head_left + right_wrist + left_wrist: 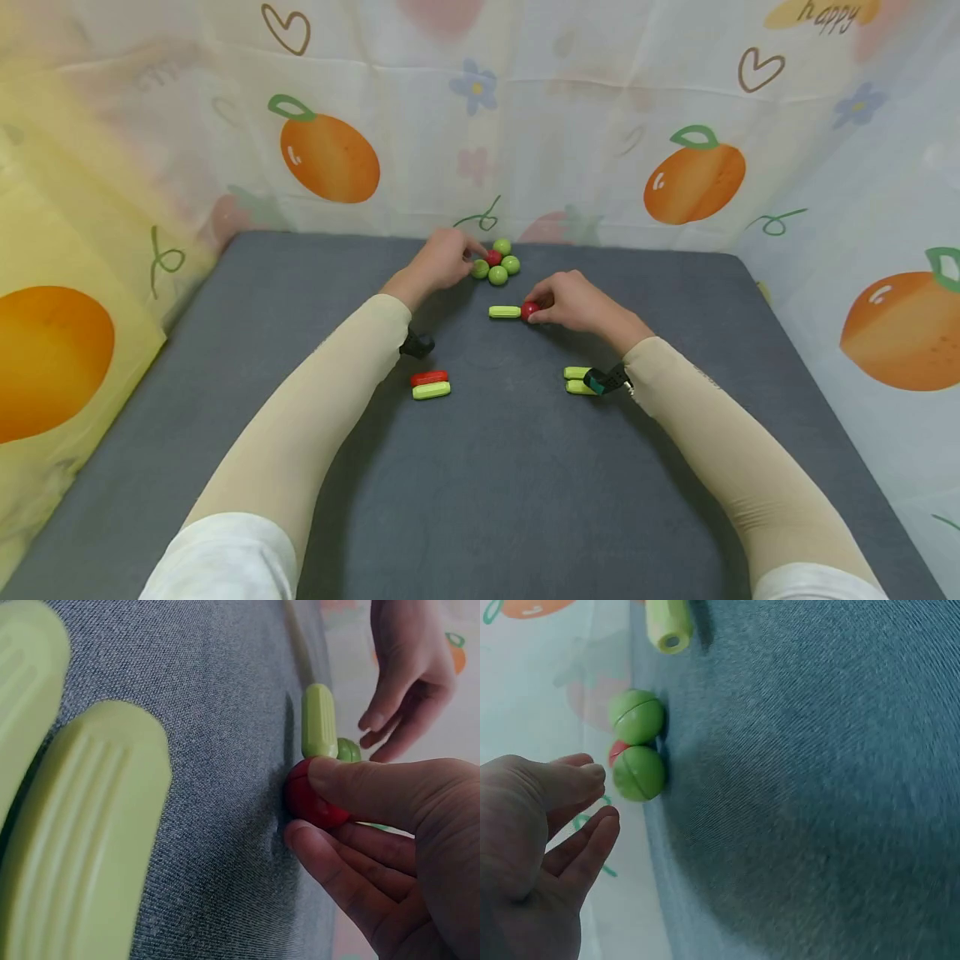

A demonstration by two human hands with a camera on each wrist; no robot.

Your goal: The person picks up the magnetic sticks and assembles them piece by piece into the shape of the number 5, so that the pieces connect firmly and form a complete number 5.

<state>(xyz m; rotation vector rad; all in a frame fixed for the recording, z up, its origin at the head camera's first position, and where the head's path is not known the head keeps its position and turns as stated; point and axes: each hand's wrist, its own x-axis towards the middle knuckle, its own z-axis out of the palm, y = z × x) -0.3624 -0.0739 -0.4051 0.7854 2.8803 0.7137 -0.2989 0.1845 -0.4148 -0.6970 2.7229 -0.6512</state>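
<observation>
Near the far edge of the table, several green balls (498,275) sit around a red ball (492,258). My left hand (446,257) is right beside this cluster on its left. In the left wrist view, that hand (544,832) has its fingers loosely bent with a gap between thumb and fingertips, nothing held. My right hand (573,302) pinches another red ball (315,796) between thumb and fingers, close to the table surface. From the ball's left side a yellow-green stick (504,312) points toward the left, its end against the ball.
Nearer to me on the left, a red stick (429,378) and a yellow-green stick (431,391) lie side by side. Two more yellow-green sticks (90,840) lie under the right wrist, partly hidden by the wrist device (607,380). A printed curtain (555,100) hangs behind the grey table (495,492).
</observation>
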